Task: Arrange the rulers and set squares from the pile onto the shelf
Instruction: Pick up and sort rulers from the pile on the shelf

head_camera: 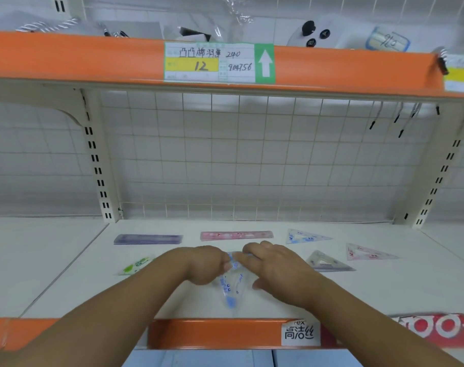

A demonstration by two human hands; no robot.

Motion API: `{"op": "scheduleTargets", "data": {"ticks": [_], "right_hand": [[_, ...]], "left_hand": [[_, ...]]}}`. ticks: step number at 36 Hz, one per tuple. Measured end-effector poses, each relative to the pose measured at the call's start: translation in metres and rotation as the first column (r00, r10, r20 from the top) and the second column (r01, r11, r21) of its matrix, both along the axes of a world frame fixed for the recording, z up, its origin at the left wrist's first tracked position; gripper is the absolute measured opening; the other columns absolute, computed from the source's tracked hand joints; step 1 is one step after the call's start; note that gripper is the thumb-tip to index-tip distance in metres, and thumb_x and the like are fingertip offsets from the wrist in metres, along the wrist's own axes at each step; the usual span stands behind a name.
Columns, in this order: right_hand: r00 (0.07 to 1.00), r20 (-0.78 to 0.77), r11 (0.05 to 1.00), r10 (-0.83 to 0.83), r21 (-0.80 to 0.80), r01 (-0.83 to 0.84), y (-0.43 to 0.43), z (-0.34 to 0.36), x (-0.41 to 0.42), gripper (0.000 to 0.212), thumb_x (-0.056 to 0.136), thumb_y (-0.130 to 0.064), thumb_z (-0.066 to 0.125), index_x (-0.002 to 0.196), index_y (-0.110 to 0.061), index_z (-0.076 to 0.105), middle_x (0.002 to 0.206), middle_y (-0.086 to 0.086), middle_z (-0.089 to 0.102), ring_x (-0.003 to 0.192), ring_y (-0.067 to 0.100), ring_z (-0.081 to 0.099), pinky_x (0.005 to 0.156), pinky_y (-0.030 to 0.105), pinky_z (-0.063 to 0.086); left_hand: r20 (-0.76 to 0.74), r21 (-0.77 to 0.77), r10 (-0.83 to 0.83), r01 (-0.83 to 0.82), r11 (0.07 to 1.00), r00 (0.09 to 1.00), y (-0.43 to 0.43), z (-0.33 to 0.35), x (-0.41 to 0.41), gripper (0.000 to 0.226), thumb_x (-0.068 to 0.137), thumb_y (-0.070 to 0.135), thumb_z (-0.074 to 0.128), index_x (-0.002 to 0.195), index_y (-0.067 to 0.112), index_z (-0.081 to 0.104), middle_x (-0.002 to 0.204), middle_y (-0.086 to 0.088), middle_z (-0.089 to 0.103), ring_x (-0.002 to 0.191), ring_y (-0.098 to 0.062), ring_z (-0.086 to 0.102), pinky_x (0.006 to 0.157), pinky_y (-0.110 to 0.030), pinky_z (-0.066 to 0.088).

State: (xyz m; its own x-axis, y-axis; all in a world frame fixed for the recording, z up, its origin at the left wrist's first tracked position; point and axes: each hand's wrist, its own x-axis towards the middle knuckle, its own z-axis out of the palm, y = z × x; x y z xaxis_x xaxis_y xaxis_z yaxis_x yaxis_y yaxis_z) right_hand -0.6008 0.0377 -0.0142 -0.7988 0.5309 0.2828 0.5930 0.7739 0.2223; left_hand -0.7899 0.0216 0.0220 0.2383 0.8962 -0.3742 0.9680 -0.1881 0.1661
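Grip: left hand (pixel 205 264), right hand (pixel 275 266) round set square (pixel 232 287)

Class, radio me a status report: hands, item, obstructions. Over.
Left hand, right hand: both gripping blue set square, front of shelf. Purple ruler, pink ruler laid at back. No obstruction seen.
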Motion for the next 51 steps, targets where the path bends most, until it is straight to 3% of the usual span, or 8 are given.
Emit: {"op": "scheduleTargets", "data": {"ticks": [5,10,14,18,25,38,47,51], "right_hand": [[1.0,-0.009,0.996,-0.002,0.088,0.003,0.002,0.003,-0.003,0.052,0.047,-0.021,0.091,0.093,-0.017,0.068,0.073,-0.003,0.059,0.059,0.016,0.057,0.043,0.023,0.043],[1.0,-0.009,0.994,-0.024,0.105,0.025,0.003,-0.005,-0.003,0.04,0.05,-0.024,0.09,0.081,-0.016,0.067,0.066,-0.002,0.056,0.054,0.014,0.055,0.039,0.022,0.038],[0.995,0.045,0.996,-0.085,-0.037,0.087,-0.002,-0.014,-0.004,0.032,0.072,-0.025,0.078,0.097,-0.011,0.065,0.082,0.005,0.059,0.071,0.02,0.06,0.05,0.027,0.044],[0.981,0.138,0.968,-0.139,-0.19,0.164,-0.001,-0.025,0.004,0.023,0.099,-0.025,0.044,0.11,-0.006,0.052,0.108,0.013,0.051,0.099,0.03,0.053,0.073,0.033,0.039],[0.968,0.114,0.894,-0.223,-0.372,0.25,-0.001,-0.022,0.006,0.03,0.099,-0.029,0.044,0.101,-0.004,0.06,0.093,0.005,0.038,0.098,0.027,0.051,0.083,0.032,0.04],[0.932,0.024,0.844,-0.361,-0.416,0.338,-0.012,-0.012,-0.002,0.035,0.098,-0.036,0.043,0.107,-0.006,0.059,0.103,0.008,0.047,0.103,0.023,0.051,0.082,0.03,0.041],[0.87,-0.329,0.895,-0.368,-0.378,0.236,0.001,0.013,-0.023,0.026,0.095,-0.016,0.041,0.095,-0.014,0.067,0.097,0.003,0.056,0.087,0.017,0.057,0.075,0.031,0.049],[0.865,-0.359,0.89,-0.349,-0.417,0.186,0.003,0.024,-0.043,0.027,0.097,-0.024,0.041,0.095,-0.016,0.066,0.097,0.001,0.057,0.088,0.018,0.057,0.079,0.032,0.048]], "left_hand": [[0.043,0.086,-0.002,-0.002,0.996,0.999,0.005,-0.004,0.003,0.018,0.103,0.014,0.033,0.098,0.016,0.05,0.095,0.0,0.045,0.088,-0.018,0.042,0.076,-0.025,0.034],[0.107,0.171,0.063,-0.081,0.982,0.992,0.008,-0.013,0.004,0.036,0.095,0.001,0.036,0.07,0.027,0.035,0.078,0.006,0.044,0.083,-0.018,0.042,0.07,-0.025,0.034],[0.124,0.192,0.11,-0.133,0.972,0.986,0.01,-0.02,0.002,0.016,0.098,0.01,0.035,0.097,0.02,0.048,0.099,-0.002,0.058,0.088,-0.021,0.047,0.075,-0.029,0.039],[0.069,0.208,0.182,-0.192,0.959,0.981,0.012,-0.024,-0.005,0.035,0.1,0.016,0.033,0.134,0.016,0.043,0.128,-0.011,0.051,0.113,-0.029,0.05,0.095,-0.036,0.043],[0.056,0.21,0.208,-0.216,0.954,0.976,0.009,-0.025,-0.012,0.034,0.104,0.029,0.028,0.127,0.014,0.047,0.124,-0.009,0.055,0.108,-0.025,0.052,0.091,-0.034,0.044],[0.064,0.259,0.283,-0.29,0.921,0.957,-0.005,-0.024,-0.02,0.038,0.102,0.036,0.033,0.13,0.015,0.047,0.128,-0.006,0.054,0.112,-0.022,0.053,0.091,-0.031,0.042],[0.157,0.435,0.449,-0.47,0.768,0.88,-0.027,-0.022,-0.036,0.035,0.098,0.03,0.043,0.128,0.012,0.049,0.133,-0.01,0.051,0.122,-0.027,0.048,0.099,-0.036,0.043],[0.225,0.469,0.53,-0.567,0.677,0.818,-0.047,-0.018,-0.055,0.031,0.097,0.027,0.046,0.124,0.013,0.054,0.126,-0.007,0.057,0.117,-0.024,0.053,0.092,-0.035,0.048]]}}
